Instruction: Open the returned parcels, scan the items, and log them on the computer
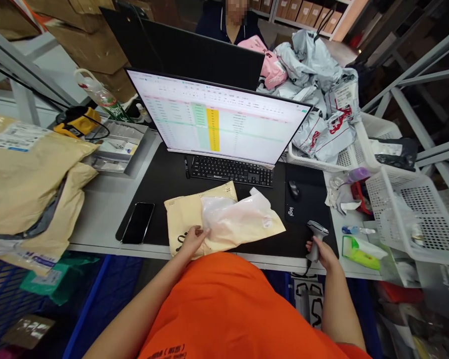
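Observation:
A cream mailer bag (183, 212) lies flat on the black desk mat in front of me. On top of it rests a clear plastic bag (235, 214) with something pale pink inside and a small round sticker near its right end. My left hand (193, 240) is at the near left edge of the clear bag, fingers curled, apparently pinching its edge. In my right hand (324, 253) is a grey barcode scanner (316, 234), gripped by its handle beside the mat's right side. Its cable hangs below the desk edge.
A monitor (224, 119) showing a spreadsheet stands behind a keyboard (232, 170). A phone (138, 223) lies left, a mouse (294, 189) right. Large cream parcels (26, 174) crowd the left side. White baskets (415, 214) and grey poly mailers (318, 75) fill the right. Another person (224, 22) sits opposite.

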The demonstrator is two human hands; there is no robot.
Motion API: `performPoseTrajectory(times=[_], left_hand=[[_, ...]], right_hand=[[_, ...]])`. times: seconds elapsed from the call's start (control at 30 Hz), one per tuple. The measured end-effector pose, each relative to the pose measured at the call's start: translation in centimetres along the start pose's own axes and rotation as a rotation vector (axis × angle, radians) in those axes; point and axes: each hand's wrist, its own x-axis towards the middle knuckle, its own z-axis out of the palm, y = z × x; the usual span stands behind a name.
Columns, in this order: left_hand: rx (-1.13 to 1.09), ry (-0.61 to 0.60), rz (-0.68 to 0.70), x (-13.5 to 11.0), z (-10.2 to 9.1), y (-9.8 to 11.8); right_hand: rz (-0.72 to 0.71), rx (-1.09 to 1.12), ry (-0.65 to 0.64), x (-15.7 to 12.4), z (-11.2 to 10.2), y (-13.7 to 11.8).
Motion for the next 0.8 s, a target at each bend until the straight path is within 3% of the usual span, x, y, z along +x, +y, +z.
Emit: performPoseTrajectory(times=[0.13,0.23,0.37,0.47,0.63,0.8], left_hand=[[-0.038,-0.031,-0.101,-0.2,-0.5,1.2],[-0.051,-0.037,-0.129,-0.5,-0.7,1.8],[-0.056,-0.044,-0.133,-0.7,-0.5,2.0],[-0.072,-0.048,-0.120,-0.7,-0.2,1.9],[-0.146,-0.018,-0.075,-1.2,-0.1,1.7],[-0.205,0.045,-0.079,-1.2,0.1,1.1]], right_hand=[[0.119,0.113,-0.120,-1.0,1.1,-2.0],[0.116,0.150,-0.226,-4.3,1.3,-4.5],[0.017,-0.049,-0.455,-10.4,2.0,-8.4],[-0.033,-0.162,-0.505,-13.1,3.5,-10.3],[0.010,-0.114,-0.477,-13.4,5.3,-9.4],[-0.029,-0.027,-0.368,-9.9,4.7,-6.2]])
